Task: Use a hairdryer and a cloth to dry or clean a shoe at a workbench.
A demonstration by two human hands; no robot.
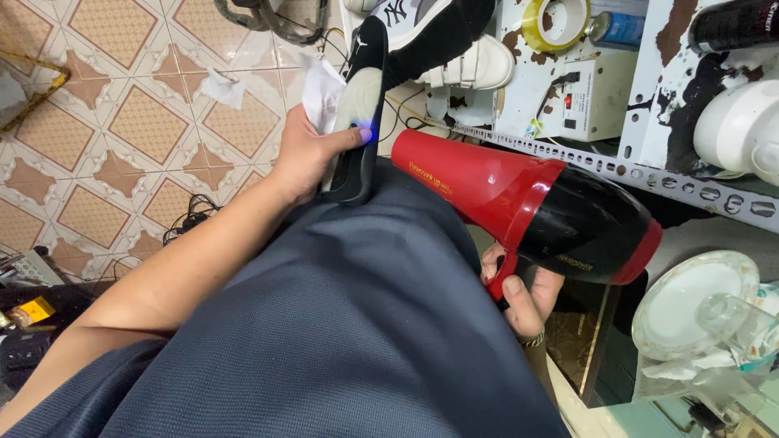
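patterned floor tiles (146, 122) lie below. left hand (304, 154) grips a black shoe (365, 97) and white cloth (323, 93) on the lap, thumb pressed across the insole. right hand (523, 292) wraps fingers round a red hair dryer (519, 203) aimed at it.

Glossy plastic hair dryer (527, 203) (matt cloth lap (349, 324))

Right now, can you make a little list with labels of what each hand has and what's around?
left hand: grips a black shoe and a white cloth, resting on the lap
right hand: holds the handle of a red and black hair dryer
dryer nozzle: points toward the shoe
floor: patterned tiles
shelf: tape roll, white box
lower right: white plate
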